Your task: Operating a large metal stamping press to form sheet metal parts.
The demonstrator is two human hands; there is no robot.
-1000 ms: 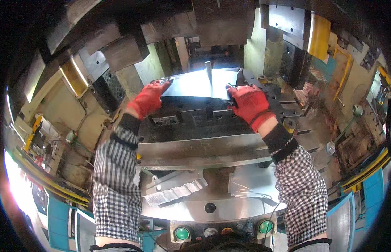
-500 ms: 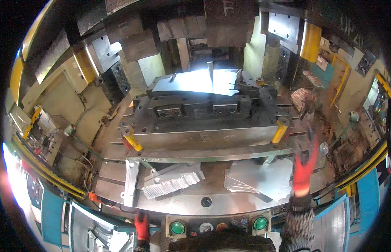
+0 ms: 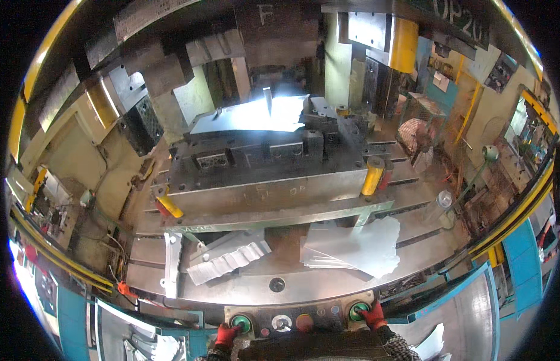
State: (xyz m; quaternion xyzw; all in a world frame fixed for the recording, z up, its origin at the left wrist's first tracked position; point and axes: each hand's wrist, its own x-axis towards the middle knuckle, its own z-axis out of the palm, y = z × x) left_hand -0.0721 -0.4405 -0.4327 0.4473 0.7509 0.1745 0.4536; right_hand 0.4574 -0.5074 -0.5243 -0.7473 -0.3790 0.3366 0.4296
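Note:
My left hand (image 3: 227, 334), in a red glove, rests at the left green push button (image 3: 241, 323), one finger reaching onto it. On the right green push button (image 3: 357, 311) lies my right hand (image 3: 373, 314), also red-gloved, its fingers apart. Both buttons sit on a control panel (image 3: 325, 323) at the press's front edge. Beyond, a bright sheet-metal blank (image 3: 244, 117) lies on the dark lower die (image 3: 232, 174). Neither hand holds a part.
On the press bed are a stack of flat blanks (image 3: 364, 246), a ribbed metal piece (image 3: 229, 265) and a narrow bracket strip (image 3: 172, 265). Yellow posts (image 3: 372, 176) flank the die. Another person (image 3: 415, 135) bends behind at right. Bins (image 3: 466, 319) stand at both sides.
My right hand has come back from above the bed's right side down to the right green button. My left hand has shifted right onto the left button. The view has turned slightly.

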